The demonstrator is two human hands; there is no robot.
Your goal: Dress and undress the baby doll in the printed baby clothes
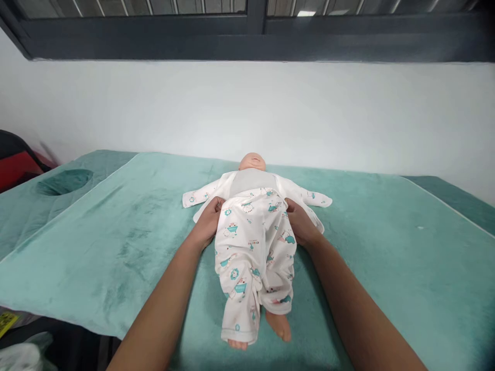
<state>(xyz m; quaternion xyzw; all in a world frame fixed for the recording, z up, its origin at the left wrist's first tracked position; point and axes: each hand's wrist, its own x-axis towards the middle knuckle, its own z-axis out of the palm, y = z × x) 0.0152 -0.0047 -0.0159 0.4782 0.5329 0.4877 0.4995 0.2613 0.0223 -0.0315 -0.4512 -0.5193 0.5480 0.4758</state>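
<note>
A baby doll (252, 162) lies on its back on a teal blanket (116, 242), head away from me, feet toward me. It wears white printed trousers (253, 247) and an open white printed jacket (309, 197) with a grey chest showing. My left hand (207, 221) grips the trousers' waistband at the doll's left side in view. My right hand (301, 221) grips the waistband at the other side. Both hands have fingers curled onto the fabric. The doll's bare feet (278, 324) stick out of the trouser legs.
The blanket covers a padded table with a face hole (64, 181) at the far left. A white wall and a dark window frame (247, 31) stand behind. A red and black object (15, 165) sits at the left edge. Bags (19, 355) lie on the floor bottom left.
</note>
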